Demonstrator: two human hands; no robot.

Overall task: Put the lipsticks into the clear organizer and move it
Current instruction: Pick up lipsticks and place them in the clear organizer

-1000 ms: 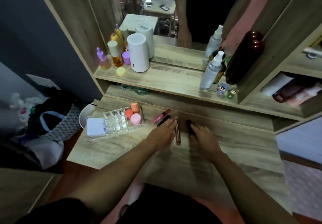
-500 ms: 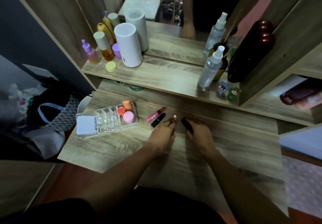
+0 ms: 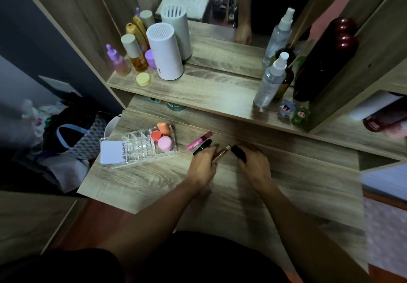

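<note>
The clear organizer (image 3: 141,145) sits at the left of the wooden desk, holding a white card, an orange sponge and two round pots. A pink lip gloss (image 3: 199,140) and a black lipstick (image 3: 202,147) lie to its right. My left hand (image 3: 203,166) grips a rose-gold lipstick (image 3: 222,152), its fingertips touching the black lipstick's near end. My right hand (image 3: 255,165) is closed on another black lipstick (image 3: 238,152) just to the right.
A raised shelf (image 3: 209,93) behind the desk carries a white cylinder (image 3: 165,51), several bottles, a spray bottle (image 3: 269,81), a dark red bottle and small figurines. A mirror stands behind. Bags lie on the floor at the left.
My left hand has closed on the rose-gold lipstick and tilted it up off the desk. My right hand has taken the black lipstick. The camera has tipped slightly.
</note>
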